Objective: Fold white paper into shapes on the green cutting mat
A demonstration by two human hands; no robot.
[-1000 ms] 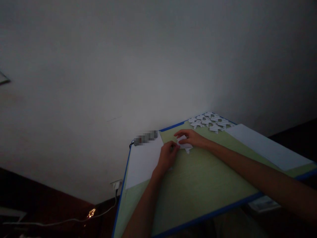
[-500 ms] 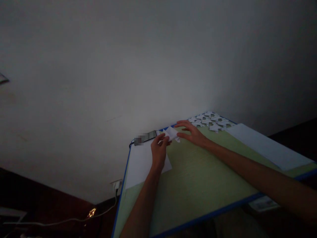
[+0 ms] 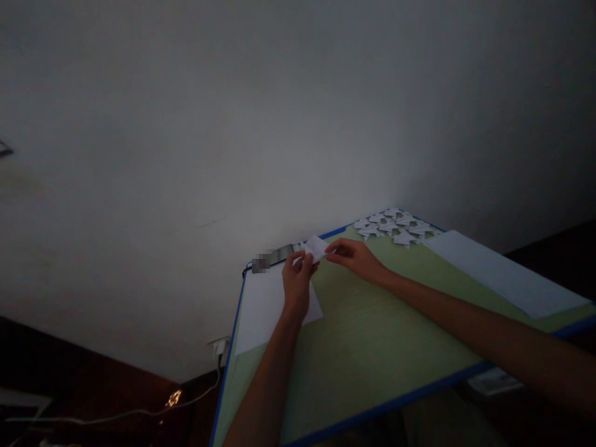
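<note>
A small folded white paper [image 3: 316, 246] is held up between my two hands near the table's far edge. My left hand [image 3: 297, 276] pinches its left side between thumb and fingers. At its right corner, the thumb and fingertips of my right hand [image 3: 356, 257] close on the paper. Beneath and left of my left hand lies a flat white sheet [image 3: 261, 310]. Several folded white paper pieces [image 3: 405, 237] with pointed ends sit in a cluster at the far right corner.
The pale green table [image 3: 372, 335] has a blue edge and stands against a grey wall [image 3: 279, 124]. A phone-like dark device [image 3: 282, 255] lies at the back left. White paper [image 3: 503, 273] rests along the right side. A white cable [image 3: 139, 412] runs from a wall plug [image 3: 218, 347].
My right hand has closed its spread fingers onto the right corner of the folded paper. The paper and left hand have shifted slightly left.
</note>
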